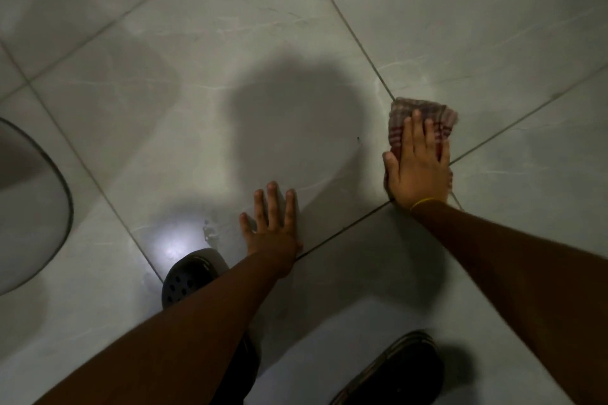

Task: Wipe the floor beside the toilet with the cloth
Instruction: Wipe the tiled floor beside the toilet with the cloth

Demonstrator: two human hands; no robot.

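Where two grout lines cross, checked cloth [424, 118] pressed flat against the grey tiled floor [230, 43], bunched under the right hand [416, 171]. Fingers spread, palm down on the fabric, not curled round it, thin yellow band [424, 201] at the wrist. Out to the left, left hand [271, 223] open and empty, planted flat on bare tile, well apart from the cloth. Nearer still, dark perforated clog [184, 276] just beside the left forearm, second dark shoe [394, 368] bottom right. Far left edge, curved toilet base [39, 207]. Bright glare [171, 245] close to the clog.
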